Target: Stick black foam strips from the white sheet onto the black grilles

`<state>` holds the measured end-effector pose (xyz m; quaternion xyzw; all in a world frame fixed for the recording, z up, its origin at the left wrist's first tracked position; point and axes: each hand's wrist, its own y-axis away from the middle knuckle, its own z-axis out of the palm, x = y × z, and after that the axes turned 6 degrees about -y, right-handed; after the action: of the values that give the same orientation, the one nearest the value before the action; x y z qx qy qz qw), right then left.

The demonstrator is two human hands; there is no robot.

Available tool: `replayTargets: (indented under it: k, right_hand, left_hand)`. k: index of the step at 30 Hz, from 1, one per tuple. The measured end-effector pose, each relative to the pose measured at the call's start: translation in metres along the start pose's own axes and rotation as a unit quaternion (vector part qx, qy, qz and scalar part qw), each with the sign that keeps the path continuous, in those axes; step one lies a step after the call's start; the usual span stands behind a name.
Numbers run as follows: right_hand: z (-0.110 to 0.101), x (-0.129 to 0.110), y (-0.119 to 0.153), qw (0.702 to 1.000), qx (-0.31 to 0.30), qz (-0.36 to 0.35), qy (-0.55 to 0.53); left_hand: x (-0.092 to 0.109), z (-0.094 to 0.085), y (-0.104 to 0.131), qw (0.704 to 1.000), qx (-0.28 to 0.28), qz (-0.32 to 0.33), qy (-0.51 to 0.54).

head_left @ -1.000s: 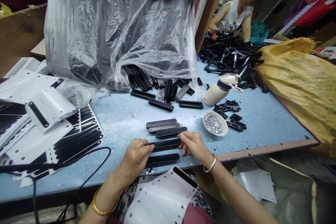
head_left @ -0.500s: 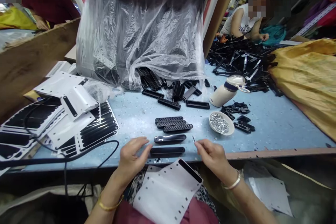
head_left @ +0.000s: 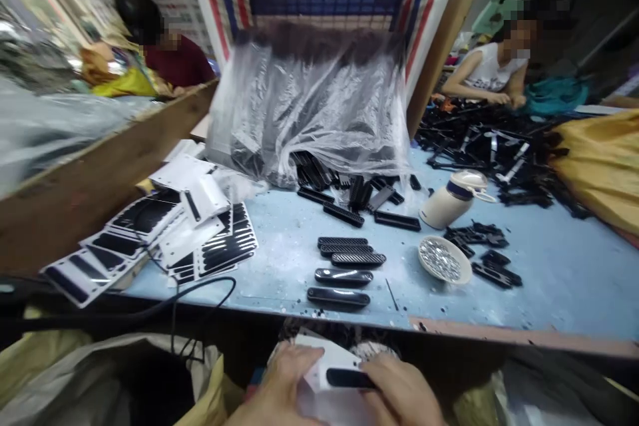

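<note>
Low over my lap, my left hand (head_left: 285, 381) grips the left side of a white backing sheet (head_left: 319, 346) of stickers. My right hand (head_left: 405, 389) closes on the sheet's right side, fingers at the end of its black strip sticker (head_left: 347, 378). Both hands are slightly blurred, and their lower parts leave the frame. Beyond them, near the table edge, lie two smooth, glossy black bars, a nearer bar (head_left: 338, 297) and a farther bar (head_left: 343, 277). A thin dark stick (head_left: 392, 294) rests to their right. Behind the bars are three textured black pieces (head_left: 352, 251).
A bowl of small metal parts (head_left: 444, 259) stands right, beside a tilted cream bottle (head_left: 446, 203) and black parts (head_left: 494, 269). Sticker sheets (head_left: 200, 239) and a cable (head_left: 200, 289) lie left. A plastic-covered stack (head_left: 319, 106) is behind. Two people work farther back.
My right hand has put the thin stick down on the table. Both hands have dropped from the tabletop to my lap and taken hold of the sticker sheet. The view has shifted.
</note>
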<state>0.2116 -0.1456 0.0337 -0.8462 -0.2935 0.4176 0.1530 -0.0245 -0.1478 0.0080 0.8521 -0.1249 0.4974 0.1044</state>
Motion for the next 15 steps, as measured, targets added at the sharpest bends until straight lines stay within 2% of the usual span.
replayTargets:
  k: [3, 5, 6, 7, 9, 11, 12, 13, 15]
  right_hand:
    - [-0.007, 0.005, -0.052, 0.999, 0.050, -0.005, -0.016]
    - [-0.006, 0.014, -0.101, 0.998, 0.047, -0.019, -0.047]
    - [-0.005, 0.018, -0.128, 0.996, 0.057, -0.020, -0.060]
    - [-0.003, 0.021, -0.153, 0.995, 0.071, -0.012, -0.070]
    - [0.001, 0.028, -0.195, 0.988, 0.138, 0.010, -0.075]
    - [0.008, 0.035, -0.220, 0.982, 0.177, 0.028, -0.062]
    - [0.013, 0.038, -0.225, 0.984, 0.168, 0.029, -0.059]
    - [0.020, 0.041, -0.227, 0.988, 0.138, 0.025, -0.059]
    - [0.038, 0.045, -0.224, 0.997, 0.036, 0.002, -0.063]
  left_hand:
    - [0.010, -0.022, 0.016, 0.990, 0.003, -0.083, 0.113]
    - [0.025, -0.044, 0.006, 0.967, -0.009, -0.101, 0.232]
    - [0.034, -0.058, -0.005, 0.951, 0.015, -0.092, 0.296]
    - [0.042, -0.075, -0.020, 0.934, 0.085, -0.080, 0.336]
    - [0.054, -0.116, -0.062, 0.904, 0.233, -0.023, 0.357]
    - [0.055, -0.161, -0.111, 0.867, 0.351, 0.025, 0.353]
    - [0.051, -0.183, -0.136, 0.845, 0.401, 0.015, 0.354]
    - [0.045, -0.202, -0.159, 0.835, 0.422, 0.004, 0.354]
    - [0.027, -0.235, -0.194, 0.822, 0.448, -0.008, 0.351]
